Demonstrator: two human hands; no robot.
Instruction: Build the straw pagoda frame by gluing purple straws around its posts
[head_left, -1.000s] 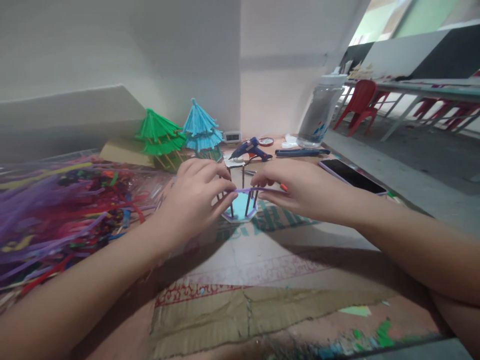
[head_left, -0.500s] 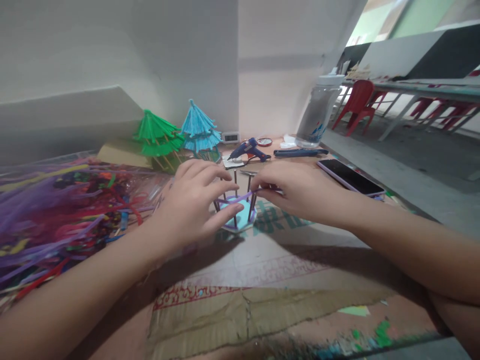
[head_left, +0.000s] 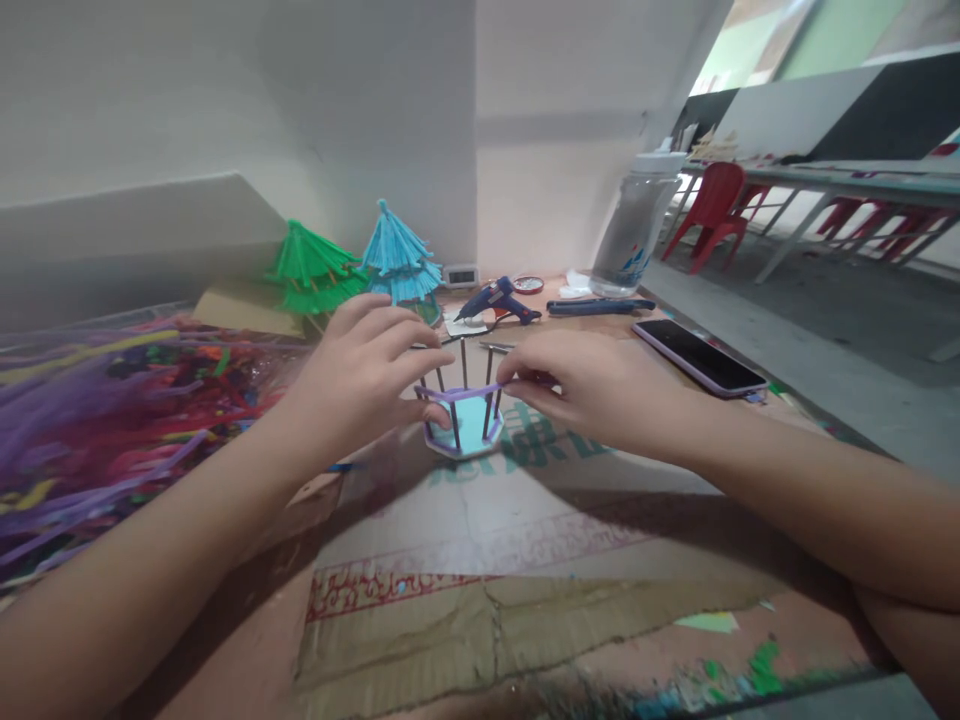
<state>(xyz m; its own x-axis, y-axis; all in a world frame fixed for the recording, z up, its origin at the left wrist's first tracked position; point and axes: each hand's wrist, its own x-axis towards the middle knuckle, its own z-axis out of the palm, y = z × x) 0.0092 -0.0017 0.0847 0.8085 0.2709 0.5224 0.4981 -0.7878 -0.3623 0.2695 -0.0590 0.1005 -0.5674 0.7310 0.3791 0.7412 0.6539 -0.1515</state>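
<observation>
A small model stands on the board: a pale blue base with purple edging and several thin dark upright posts. A purple pipe cleaner runs across the posts about midway up. My right hand pinches its right end between thumb and fingertips, just beside the right-hand posts. My left hand is at the model's left side, thumb low near the base and fingers higher, with a gap between them. Whether its fingertips touch the left posts is hard to make out.
Loose pipe cleaners heap on the left. Behind stand green and blue tiered-roof models, a glue gun and a utility knife. A water bottle and a phone are to the right.
My left hand has moved left and its thumb dropped back from the pipe cleaner. The model has shifted slightly left. The pipe cleaner now lies more level across the posts.
</observation>
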